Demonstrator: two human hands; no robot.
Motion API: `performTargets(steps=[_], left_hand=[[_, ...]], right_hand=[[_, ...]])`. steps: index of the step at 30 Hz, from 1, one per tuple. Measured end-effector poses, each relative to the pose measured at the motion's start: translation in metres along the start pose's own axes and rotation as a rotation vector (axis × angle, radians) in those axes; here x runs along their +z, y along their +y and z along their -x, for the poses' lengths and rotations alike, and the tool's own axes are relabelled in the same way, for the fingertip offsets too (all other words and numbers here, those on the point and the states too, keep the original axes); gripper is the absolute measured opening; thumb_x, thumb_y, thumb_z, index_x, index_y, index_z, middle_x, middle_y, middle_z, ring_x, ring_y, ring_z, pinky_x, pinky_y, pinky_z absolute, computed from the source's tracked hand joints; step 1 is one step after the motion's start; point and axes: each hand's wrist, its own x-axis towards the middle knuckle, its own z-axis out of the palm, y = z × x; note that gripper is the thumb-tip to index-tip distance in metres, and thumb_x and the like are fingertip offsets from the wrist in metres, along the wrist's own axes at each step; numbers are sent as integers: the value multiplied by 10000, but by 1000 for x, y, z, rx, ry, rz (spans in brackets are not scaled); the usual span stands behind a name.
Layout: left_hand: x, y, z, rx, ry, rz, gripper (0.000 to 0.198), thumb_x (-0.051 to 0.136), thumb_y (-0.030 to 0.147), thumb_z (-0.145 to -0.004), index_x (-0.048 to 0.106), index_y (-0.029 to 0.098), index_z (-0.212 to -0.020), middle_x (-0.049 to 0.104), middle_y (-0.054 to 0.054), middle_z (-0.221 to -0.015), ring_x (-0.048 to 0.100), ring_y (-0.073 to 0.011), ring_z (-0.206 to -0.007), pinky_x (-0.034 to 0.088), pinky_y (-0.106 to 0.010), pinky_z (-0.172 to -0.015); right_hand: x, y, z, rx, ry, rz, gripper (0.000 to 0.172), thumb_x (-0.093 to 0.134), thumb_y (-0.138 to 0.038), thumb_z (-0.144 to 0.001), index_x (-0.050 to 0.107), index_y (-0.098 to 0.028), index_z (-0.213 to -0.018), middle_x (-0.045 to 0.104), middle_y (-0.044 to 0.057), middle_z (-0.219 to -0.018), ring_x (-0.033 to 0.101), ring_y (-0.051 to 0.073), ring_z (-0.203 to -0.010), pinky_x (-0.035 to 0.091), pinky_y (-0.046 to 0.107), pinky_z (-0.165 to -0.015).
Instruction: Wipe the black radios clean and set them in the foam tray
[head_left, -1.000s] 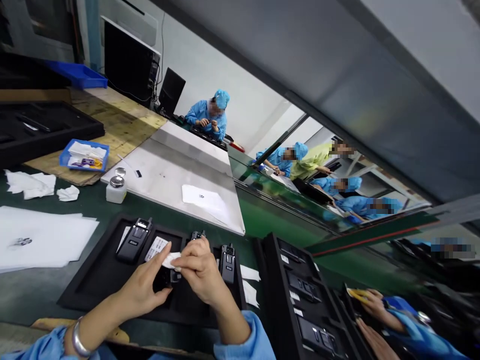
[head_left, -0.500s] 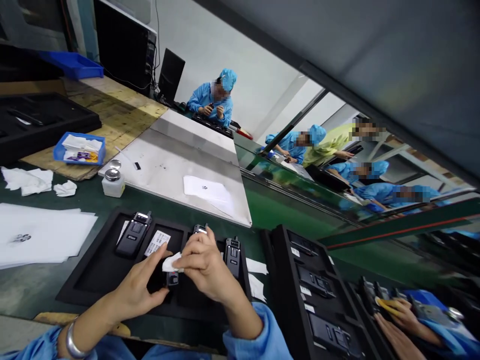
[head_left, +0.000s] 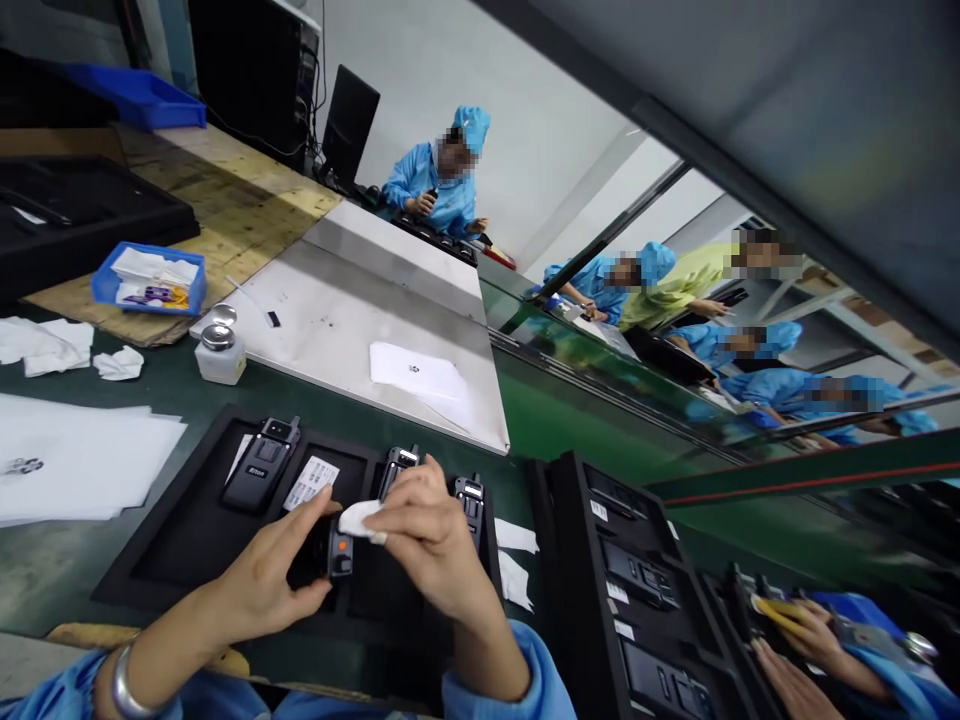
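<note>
Between its thumb and fingers, my left hand (head_left: 266,575) holds a black handheld radio (head_left: 341,553) with an orange button, end toward the camera, above a black foam tray (head_left: 176,535). My right hand (head_left: 431,530) pinches a folded white cloth (head_left: 361,518) against the radio's top edge. In the tray's left part lies another radio (head_left: 261,465), with a white label sheet (head_left: 311,482) to its right. Two more radios rest at the tray's right side, one (head_left: 399,465) partly behind my right hand, the other (head_left: 471,505) just beyond it.
A second foam tray (head_left: 559,560) with radios stands to the right; a co-worker's hands (head_left: 806,635) work past it. Left are white sheets (head_left: 82,460), a dispenser bottle (head_left: 220,358) and a blue bin (head_left: 196,290). A metal plate (head_left: 337,300) lies ahead, with co-workers beyond.
The cloth has shifted slightly right with my right hand, and the held radio's orange button now shows more clearly. The camera view has moved a little.
</note>
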Motion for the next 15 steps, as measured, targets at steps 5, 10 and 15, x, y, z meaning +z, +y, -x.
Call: performTargets(steps=[5,10,15], left_hand=[[0,0,-3,-5,-3,-4,897,623,145,-841,125,199,-1585,576,-155,-1374,597,-271,-1244,509,-423,-1051],[0,0,0,-53,-25,10,888,609,136,-839,128,194,-1584,589,-146,-1357,597,-258,-1244,505,-410,-1056],[2,1,-1,4,-6,-38,876,605,131,-840,142,182,-1582,513,-172,-1454,554,-274,-1302,475,-408,-1086]], right_hand=[[-1,5,-12,-50,-122,42,225,700,-154,-862,780,-362,-891,696,-26,-809,575,206,-980,90,596,-1164],[-5,29,1,67,187,-22,140,664,-224,-883,779,-292,-841,676,8,-777,594,213,-880,322,548,-1045],[6,10,3,6,125,-180,119,687,-257,-893,790,-313,-910,687,3,-806,598,208,-912,393,445,-977]])
